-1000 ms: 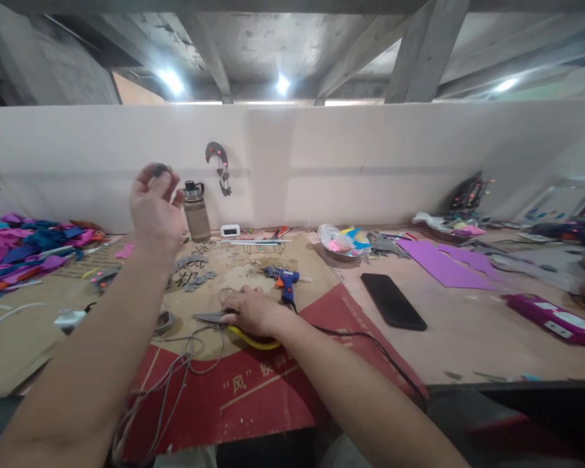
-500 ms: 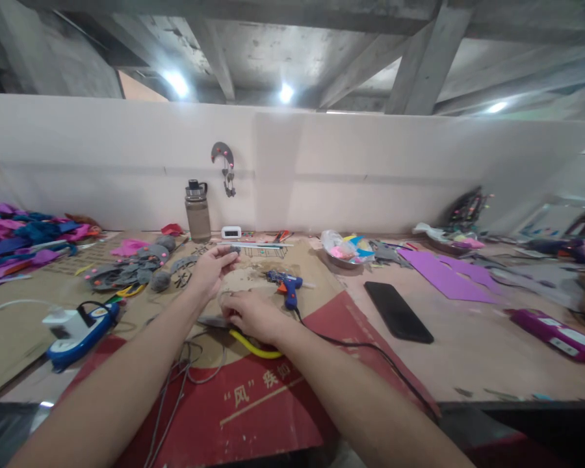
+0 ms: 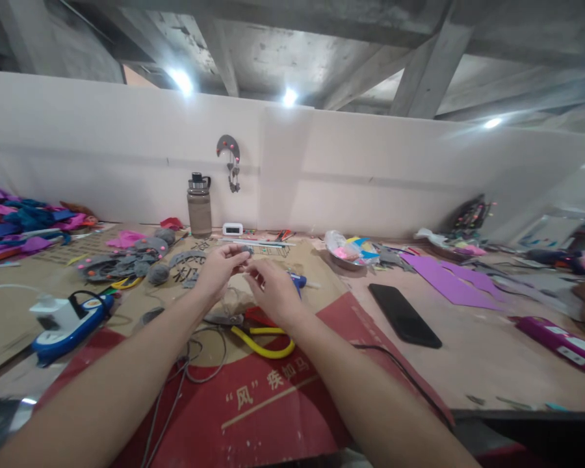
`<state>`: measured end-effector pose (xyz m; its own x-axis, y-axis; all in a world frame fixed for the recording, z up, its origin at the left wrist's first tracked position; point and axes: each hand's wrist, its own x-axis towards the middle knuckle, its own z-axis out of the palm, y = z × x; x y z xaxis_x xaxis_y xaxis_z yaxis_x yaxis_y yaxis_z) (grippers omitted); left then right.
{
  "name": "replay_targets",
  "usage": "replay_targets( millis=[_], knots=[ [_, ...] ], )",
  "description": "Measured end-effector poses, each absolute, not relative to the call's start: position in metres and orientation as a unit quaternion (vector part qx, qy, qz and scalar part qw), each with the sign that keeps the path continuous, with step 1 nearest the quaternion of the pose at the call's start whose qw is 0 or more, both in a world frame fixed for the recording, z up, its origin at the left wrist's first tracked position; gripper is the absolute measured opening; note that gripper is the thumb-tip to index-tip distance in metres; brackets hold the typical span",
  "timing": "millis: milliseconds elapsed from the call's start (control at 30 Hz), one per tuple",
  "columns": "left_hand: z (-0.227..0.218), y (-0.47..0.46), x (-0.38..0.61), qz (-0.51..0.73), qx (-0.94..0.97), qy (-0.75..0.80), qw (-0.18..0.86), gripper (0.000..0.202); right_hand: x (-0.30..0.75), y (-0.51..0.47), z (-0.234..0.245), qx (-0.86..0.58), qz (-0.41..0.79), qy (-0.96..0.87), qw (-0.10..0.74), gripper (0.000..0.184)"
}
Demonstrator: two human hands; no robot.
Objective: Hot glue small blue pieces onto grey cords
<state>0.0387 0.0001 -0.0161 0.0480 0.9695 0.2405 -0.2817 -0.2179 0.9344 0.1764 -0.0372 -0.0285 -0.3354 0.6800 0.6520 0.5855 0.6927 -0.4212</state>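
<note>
My left hand [image 3: 219, 272] is closed in a pinch, with a small dark grey piece [image 3: 247, 249] showing at its fingertips. Close against it on the right, my right hand [image 3: 276, 289] has its fingertips pressed together; what they hold, if anything, is too small to make out. Scissors with yellow handles [image 3: 268, 354] lie below the hands on the red and brown cardboard [image 3: 283, 409]. Behind my right hand a blue glue gun [image 3: 299, 281] is mostly hidden. Thin grey cord [image 3: 209, 380] lies in loose loops beside my left forearm.
Left of the hands are grey felt pieces [image 3: 127, 260] and a blue-and-white power strip [image 3: 73, 328]. A bottle [image 3: 199, 211] stands by the white partition. To the right lie a black phone [image 3: 404, 315], a metal bowl [image 3: 348, 260] and a purple sheet [image 3: 453, 279].
My right hand has risen from beside the scissors to my left hand's fingertips. More of the yellow handles shows now, and the glue gun is more covered. The view has shifted slightly.
</note>
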Motion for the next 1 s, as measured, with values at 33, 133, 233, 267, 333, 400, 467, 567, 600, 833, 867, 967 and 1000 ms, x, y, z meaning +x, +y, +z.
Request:
replay_targets(
  millis=[33,133,233,267,333,400,467,567,600,833,867,967,1000],
  knots=[
    [-0.016,-0.002,0.04,0.595,0.506,0.348,0.518,0.026,0.179,-0.037,-0.025,-0.408,0.053,-0.798,0.441,0.017],
    [-0.016,-0.006,0.044,0.582,0.519,0.371,0.504,0.028,0.187,-0.035,-0.019,-0.473,0.018,-0.754,0.456,0.02],
    [-0.016,-0.009,0.047,0.581,0.518,0.389,0.493,0.031,0.191,-0.031,-0.019,-0.503,-0.031,-0.746,0.435,0.023],
    [-0.016,-0.009,0.048,0.581,0.517,0.392,0.491,0.031,0.192,-0.03,-0.02,-0.505,-0.044,-0.75,0.425,0.022],
    [-0.017,-0.01,0.049,0.577,0.522,0.396,0.487,0.032,0.193,-0.029,-0.021,-0.508,-0.068,-0.758,0.403,0.02],
    [-0.019,-0.01,0.05,0.568,0.532,0.398,0.485,0.032,0.194,-0.029,-0.022,-0.514,-0.091,-0.761,0.385,0.018],
    [-0.02,-0.01,0.05,0.56,0.544,0.402,0.479,0.032,0.194,-0.029,-0.023,-0.519,-0.109,-0.763,0.368,0.018],
    [-0.021,-0.01,0.051,0.556,0.572,0.401,0.451,0.031,0.194,-0.028,-0.022,-0.524,-0.123,-0.765,0.354,0.016],
    [-0.021,-0.01,0.051,0.554,0.583,0.401,0.438,0.03,0.194,-0.028,-0.022,-0.524,-0.123,-0.765,0.353,0.015],
    [-0.019,-0.012,0.053,0.542,0.611,0.387,0.427,0.023,0.192,-0.024,-0.022,-0.532,-0.074,-0.76,0.367,0.009],
    [-0.019,-0.012,0.053,0.545,0.606,0.385,0.432,0.023,0.192,-0.024,-0.022,-0.53,-0.068,-0.759,0.372,0.009],
    [-0.017,-0.011,0.051,0.554,0.592,0.385,0.44,0.021,0.193,-0.025,-0.019,-0.508,-0.032,-0.763,0.397,0.011],
    [-0.017,-0.01,0.05,0.561,0.584,0.388,0.441,0.02,0.195,-0.024,-0.018,-0.499,-0.014,-0.764,0.408,0.013]
  ],
)
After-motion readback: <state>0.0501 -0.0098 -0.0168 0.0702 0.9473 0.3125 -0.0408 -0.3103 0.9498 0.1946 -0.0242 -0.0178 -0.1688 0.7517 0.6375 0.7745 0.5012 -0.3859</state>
